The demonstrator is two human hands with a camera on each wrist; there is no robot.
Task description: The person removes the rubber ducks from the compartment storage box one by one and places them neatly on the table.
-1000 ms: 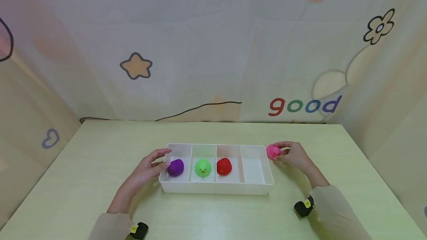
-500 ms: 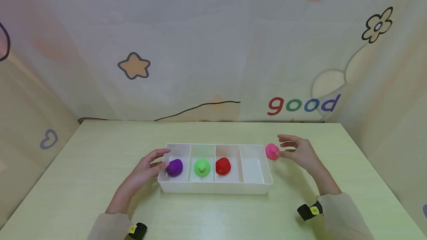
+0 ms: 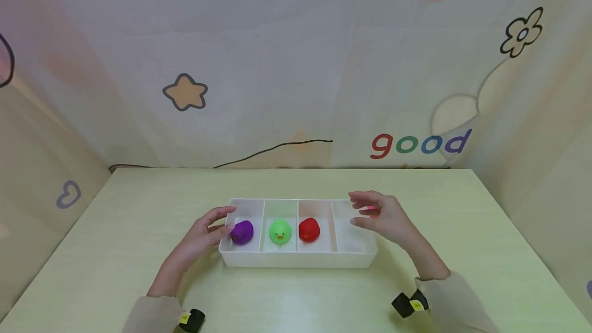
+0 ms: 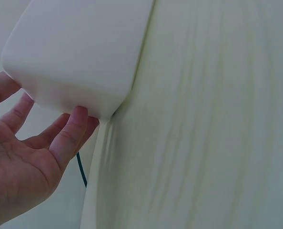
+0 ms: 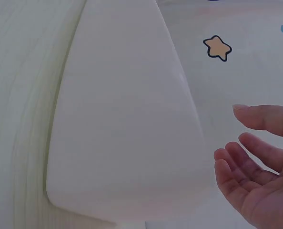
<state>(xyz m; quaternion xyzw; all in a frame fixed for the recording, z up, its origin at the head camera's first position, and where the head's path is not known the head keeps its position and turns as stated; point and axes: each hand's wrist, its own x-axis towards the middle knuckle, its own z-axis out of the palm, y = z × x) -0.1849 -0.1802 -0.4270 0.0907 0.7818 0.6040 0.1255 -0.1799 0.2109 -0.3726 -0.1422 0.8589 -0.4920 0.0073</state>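
A white divided tray [image 3: 296, 260] lies on the table. My left hand [image 3: 205, 233] grips its left end; in the left wrist view the fingertips [image 4: 75, 117] press against the end wall. Inside, from left to right, sit a purple toy duck [image 3: 242, 233], a green toy duck [image 3: 280, 232] and a red toy duck [image 3: 309, 230], each in its own compartment; the fourth holds nothing. Over the tray's right end hovers my right hand [image 3: 381, 217], fingers spread and holding nothing. A sliver of a pink toy duck [image 3: 372, 208] shows between its fingers, the rest hidden behind the hand.
The pale wooden table [image 3: 296, 302] extends around the tray on all sides. A printed cloth [image 3: 277, 66] hangs behind it, with more cloth at both sides.
My right hand let go of the pink duck, drew back to the right, then came left over the tray's right end. The left hand and the tray have stayed put.
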